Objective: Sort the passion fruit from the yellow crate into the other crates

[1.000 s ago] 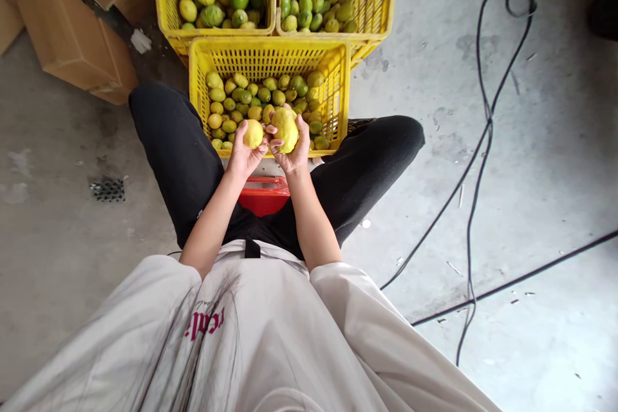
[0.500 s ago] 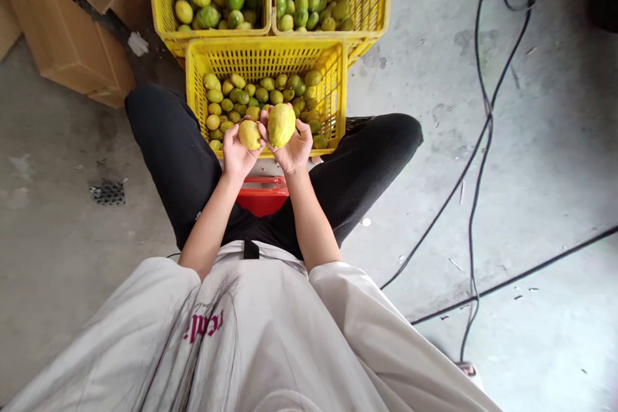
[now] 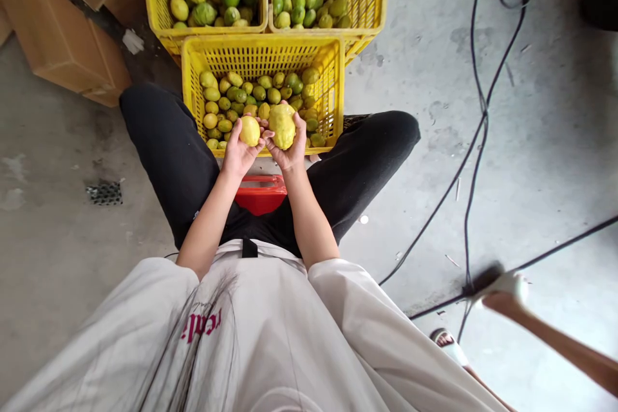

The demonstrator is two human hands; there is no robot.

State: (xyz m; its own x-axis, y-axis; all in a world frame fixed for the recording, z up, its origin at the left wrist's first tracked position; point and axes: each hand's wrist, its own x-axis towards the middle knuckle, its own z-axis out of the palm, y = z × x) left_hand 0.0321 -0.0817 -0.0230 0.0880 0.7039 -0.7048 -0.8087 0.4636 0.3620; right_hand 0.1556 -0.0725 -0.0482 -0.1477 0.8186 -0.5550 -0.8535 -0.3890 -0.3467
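My left hand (image 3: 240, 156) is closed round a small, smooth, roundish lemon (image 3: 250, 131). Beside it, my right hand (image 3: 291, 156) grips a larger, bumpy yellow lemon (image 3: 282, 126), with its narrower end turned toward me. The fingers of both hands meet or nearly meet between the two fruits. Both hands are over the near side of a yellow slatted crate (image 3: 263, 45), which holds many small yellow and greenish lemons (image 3: 265, 93). The undersides of the held fruits are hidden in my palms.
Behind stand two more yellow crates (image 3: 206, 31) (image 3: 328, 31) of green and yellow fruit. Cardboard boxes (image 3: 62, 38) are at the left. A red seat (image 3: 261, 196) shows between my legs. A black cable (image 3: 476, 161) loops over the floor at right, where another person's feet (image 3: 502, 286) are.
Both lemons have been turned in my hands and show different sides; the larger one now tips toward me. Another person's legs and feet have come in at the lower right.
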